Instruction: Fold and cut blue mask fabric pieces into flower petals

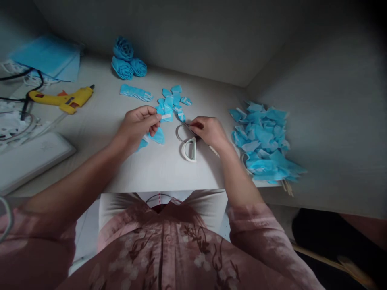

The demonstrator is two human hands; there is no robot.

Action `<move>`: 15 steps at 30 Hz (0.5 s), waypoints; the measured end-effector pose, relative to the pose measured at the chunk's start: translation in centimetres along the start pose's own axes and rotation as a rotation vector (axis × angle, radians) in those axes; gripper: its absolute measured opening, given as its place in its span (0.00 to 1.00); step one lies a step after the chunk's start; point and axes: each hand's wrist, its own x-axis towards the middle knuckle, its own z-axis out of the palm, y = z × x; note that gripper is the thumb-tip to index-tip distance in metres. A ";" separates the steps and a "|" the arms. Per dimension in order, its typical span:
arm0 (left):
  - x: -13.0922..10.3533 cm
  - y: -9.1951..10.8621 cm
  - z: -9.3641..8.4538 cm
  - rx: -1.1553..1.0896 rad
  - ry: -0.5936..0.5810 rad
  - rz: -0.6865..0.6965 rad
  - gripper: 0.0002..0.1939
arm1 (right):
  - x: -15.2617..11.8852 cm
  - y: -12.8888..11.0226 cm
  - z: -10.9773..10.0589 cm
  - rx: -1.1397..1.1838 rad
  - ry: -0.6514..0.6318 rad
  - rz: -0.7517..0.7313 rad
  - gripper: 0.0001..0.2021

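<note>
My left hand [142,123] pinches a small blue piece with a white strip [166,116] between thumb and finger, over the table. Close to the scissors [190,150], my right hand [205,128] has its fingertips pressed together; what they hold is too small to make out. The scissors' white handle lies on the table just left of that hand. Cut blue pieces [171,96] are scattered beyond both hands, some with white strips. More blue pieces [156,136] lie under my left hand, partly hidden by it.
Blue rosettes [123,68] stand at the back, with a row of overlapping blue pieces [136,92] before them. A yellow glue gun [68,100], blue masks [50,56] and a white box [33,159] are at left. A large blue heap [263,137] lies at right.
</note>
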 end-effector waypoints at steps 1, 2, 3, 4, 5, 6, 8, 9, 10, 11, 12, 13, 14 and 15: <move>0.0 -0.1 0.0 -0.006 -0.005 0.001 0.07 | 0.0 0.0 0.2 -0.011 0.015 -0.001 0.06; 0.0 -0.2 0.1 -0.012 -0.011 0.002 0.06 | 0.1 0.2 0.4 -0.014 0.028 0.002 0.07; 0.0 -0.3 0.1 -0.015 -0.018 0.005 0.06 | 0.1 0.3 0.6 -0.008 0.038 0.009 0.07; -0.1 -0.3 0.1 -0.015 -0.025 0.007 0.05 | 0.2 0.5 0.7 0.007 0.043 0.016 0.07; -0.1 -0.3 0.1 -0.011 -0.031 0.007 0.05 | 0.3 0.7 0.8 0.033 0.044 0.025 0.07; -0.1 -0.3 0.1 -0.002 -0.035 0.005 0.05 | 0.3 1.0 0.9 0.065 0.043 0.035 0.07; -0.2 -0.3 0.1 0.016 -0.034 0.000 0.06 | 0.5 1.4 1.0 0.131 0.036 0.064 0.06; -0.2 -0.2 0.1 0.024 -0.035 -0.003 0.06 | 0.6 1.5 1.1 0.164 0.032 0.077 0.06; -0.2 -0.3 0.1 0.031 -0.036 -0.004 0.06 | 0.7 1.6 1.1 0.196 0.031 0.089 0.05; -0.2 -0.3 0.0 0.038 -0.039 -0.004 0.06 | 0.8 1.7 1.1 0.227 0.030 0.101 0.05; -0.3 -0.3 0.0 0.042 -0.041 -0.002 0.06 | 0.8 1.7 1.2 0.256 0.027 0.116 0.04; -0.3 -0.4 0.0 0.040 -0.045 -0.002 0.05 | 0.9 1.6 1.2 0.279 0.024 0.132 0.04; -0.3 -0.5 0.0 0.030 -0.051 -0.005 0.05 | 0.9 1.5 1.2 0.294 0.021 0.149 0.04; -0.3 -0.5 0.1 0.012 -0.060 -0.012 0.05 | 0.9 1.4 1.1 0.300 0.019 0.163 0.04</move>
